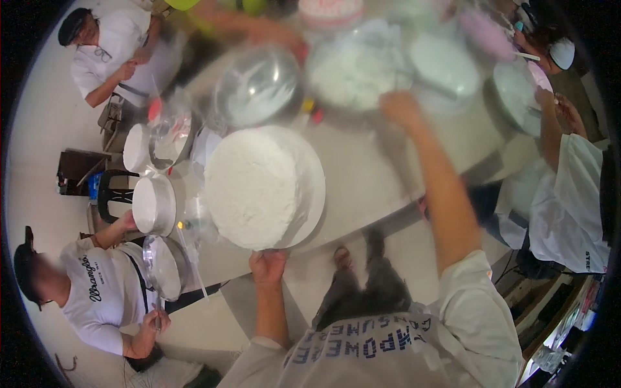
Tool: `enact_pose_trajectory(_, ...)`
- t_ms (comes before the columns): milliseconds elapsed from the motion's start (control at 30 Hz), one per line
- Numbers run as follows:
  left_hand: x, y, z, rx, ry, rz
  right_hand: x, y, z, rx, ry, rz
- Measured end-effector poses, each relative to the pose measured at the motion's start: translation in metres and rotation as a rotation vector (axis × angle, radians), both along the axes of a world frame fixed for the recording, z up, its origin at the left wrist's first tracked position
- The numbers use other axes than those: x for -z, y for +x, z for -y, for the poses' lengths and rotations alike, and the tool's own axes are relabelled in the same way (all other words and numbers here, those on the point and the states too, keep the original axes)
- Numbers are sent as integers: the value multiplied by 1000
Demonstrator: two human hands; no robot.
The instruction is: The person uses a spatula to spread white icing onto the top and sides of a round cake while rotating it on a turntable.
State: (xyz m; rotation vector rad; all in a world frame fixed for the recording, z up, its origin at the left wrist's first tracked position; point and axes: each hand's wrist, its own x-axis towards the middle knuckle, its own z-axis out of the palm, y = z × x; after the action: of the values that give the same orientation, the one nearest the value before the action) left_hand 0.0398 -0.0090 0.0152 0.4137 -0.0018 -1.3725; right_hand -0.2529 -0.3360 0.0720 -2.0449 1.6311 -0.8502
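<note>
A round cake (252,189) coated in white cream stands before me on a round white cake board (315,194). Its top looks slightly rough. My left hand (268,266) is at the near edge of the board, fingers curled against it from below. My right hand (401,110) is stretched forward to the near rim of a large bowl of white cream (351,80). That hand is closed and blurred; whether a tool is in it cannot be made out. A shiny metal bowl (259,89) sits behind the cake.
The table (359,165) ends just in front of my legs. At left, a person (104,291) works beside white cakes (150,206). Another person (116,53) stands at far left. At right, someone (563,208) is by a pale round item (516,97). A pink-and-white cake (331,12) stands at the back.
</note>
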Motion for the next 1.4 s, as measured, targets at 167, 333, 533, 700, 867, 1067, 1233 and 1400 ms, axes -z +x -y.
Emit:
enact_pose_trajectory(167,-6,0,6,-36,63,6,-1,-12,-11,6,315,494)
enact_pose_trajectory(333,-3,3,16,-43,52,34,-13,-21,-37,78,413,904)
enact_pose_trajectory(533,-9,-4,30,-6,29,29,-27,-26,-65,175,443,1065)
enact_pose_trajectory(700,-22,-14,39,96,7,-67,-20,-39,-81,238,281,825)
enact_pose_trajectory(867,-23,-15,36,83,-12,-28,-22,-42,-90,246,-51,419)
enact_pose_trajectory(1067,-23,-20,36,76,39,-101,-22,-46,-99,293,-146,424)
enact_pose_trajectory(1233,-16,-17,33,80,51,-93,-23,-52,-104,277,-102,402)
enact_pose_trajectory(1400,-22,-20,28,95,79,-24,-27,-59,-105,265,-77,435)
